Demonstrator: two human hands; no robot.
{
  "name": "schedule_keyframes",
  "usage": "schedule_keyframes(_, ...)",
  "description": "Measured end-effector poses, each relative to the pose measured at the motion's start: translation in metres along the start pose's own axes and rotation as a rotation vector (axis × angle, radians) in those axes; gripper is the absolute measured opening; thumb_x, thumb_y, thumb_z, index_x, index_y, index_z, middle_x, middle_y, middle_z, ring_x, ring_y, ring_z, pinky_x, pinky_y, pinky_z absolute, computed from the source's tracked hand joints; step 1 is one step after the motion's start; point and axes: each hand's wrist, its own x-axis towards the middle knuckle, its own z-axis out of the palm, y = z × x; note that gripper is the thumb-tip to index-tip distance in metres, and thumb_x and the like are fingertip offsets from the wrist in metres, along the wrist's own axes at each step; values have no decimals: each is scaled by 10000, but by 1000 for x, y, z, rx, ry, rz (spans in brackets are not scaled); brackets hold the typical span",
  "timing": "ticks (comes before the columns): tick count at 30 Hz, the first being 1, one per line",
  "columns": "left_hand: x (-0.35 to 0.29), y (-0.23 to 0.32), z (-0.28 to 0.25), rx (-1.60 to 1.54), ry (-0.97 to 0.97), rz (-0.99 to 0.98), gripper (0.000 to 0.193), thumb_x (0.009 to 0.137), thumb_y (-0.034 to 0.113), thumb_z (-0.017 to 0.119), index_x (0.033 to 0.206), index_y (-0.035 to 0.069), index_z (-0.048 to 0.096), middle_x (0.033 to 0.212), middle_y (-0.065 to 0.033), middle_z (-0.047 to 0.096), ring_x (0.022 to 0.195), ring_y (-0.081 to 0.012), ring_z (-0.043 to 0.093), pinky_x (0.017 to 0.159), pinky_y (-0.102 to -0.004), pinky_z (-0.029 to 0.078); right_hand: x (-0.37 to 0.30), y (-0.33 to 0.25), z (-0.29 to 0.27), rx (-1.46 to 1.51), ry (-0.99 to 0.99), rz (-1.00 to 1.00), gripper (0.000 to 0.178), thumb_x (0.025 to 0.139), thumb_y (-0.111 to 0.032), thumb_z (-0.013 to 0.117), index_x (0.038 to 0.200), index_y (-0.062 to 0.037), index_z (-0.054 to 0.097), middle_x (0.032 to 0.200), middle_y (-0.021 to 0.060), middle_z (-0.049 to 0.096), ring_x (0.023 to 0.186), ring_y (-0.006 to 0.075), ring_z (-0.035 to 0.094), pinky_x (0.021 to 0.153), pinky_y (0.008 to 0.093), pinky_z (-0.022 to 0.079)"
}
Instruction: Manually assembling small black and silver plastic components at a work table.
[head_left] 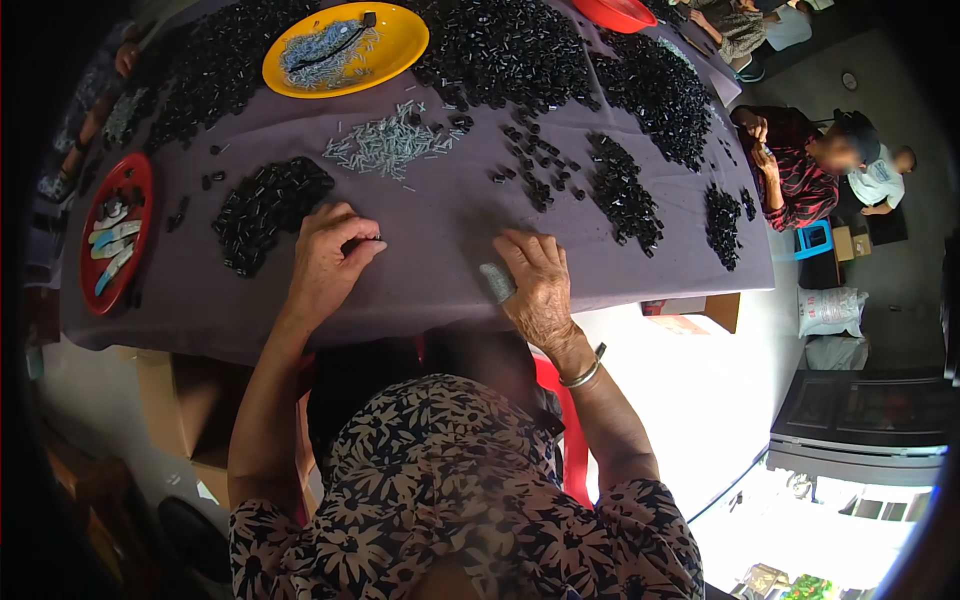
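Observation:
My left hand (pixel 330 255) is beside a heap of small black plastic pieces (pixel 268 205), its fingers curled toward the thumb. Whatever may be in that pinch is too small to make out. Farther right, my right hand (pixel 540 285) rests on the purple-grey tablecloth (pixel 430 270), fingers bent down and thumb held apart. A pale grey cover (pixel 496 283) wraps that thumb. No held thing shows in this hand. Beyond both hands lies a loose pile of thin, pale metallic pins (pixel 390 143). Scattered black pieces (pixel 538 160) lie past my right hand.
A yellow plate (pixel 400 45) of pins stands at the back. On the left, a red tray (pixel 146 185) holds light-handled tools. Large black heaps (pixel 500 50) cover the far table; smaller piles (pixel 625 195) lie right. A person in a checked shirt (pixel 800 165) sits at the right side.

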Motion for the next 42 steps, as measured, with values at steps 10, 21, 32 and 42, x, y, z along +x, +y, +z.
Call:
schedule_keyframes(10, 1, -5, 1, -31, 11, 16, 139, 735, 67, 766, 842, 34, 684, 779, -35, 589, 757, -214, 551, 740, -342, 441, 27, 39, -13, 167, 182, 241, 256, 782, -15, 715, 1034, -50, 687, 935, 111, 665, 877, 320, 611, 793, 396, 504)
schedule_keyframes(21, 1, -6, 1, -45, 39, 62, 134, 724, 72, 769, 822, 43, 682, 763, -36, 576, 751, -217, 555, 757, -350, 428, 50, 78, -2, -86, 63, -41, 267, 733, 41, 678, 983, -51, 694, 980, 94, 638, 915, 316, 577, 816, 401, 493)
schedule_keyframes(32, 0, -8, 2, -33, 9, 39, 132, 735, 94, 763, 832, 56, 683, 788, -26, 576, 794, -217, 552, 811, -348, 411, 92, 49, 20, -178, 137, -38, 293, 786, -191, 752, 1046, -88, 664, 1046, 47, 623, 964, 278, 566, 823, 413, 447)
schedule_keyframes(42, 0, -2, 0, 17, 4, 15, 117, 740, 96, 756, 823, 60, 683, 797, -16, 573, 833, -212, 539, 807, -340, 408, 108, 77, 39, -266, 2, -24, 341, 885, -246, 664, 1171, -73, 597, 1135, 95, 570, 1053, 309, 534, 876, 452, 441)
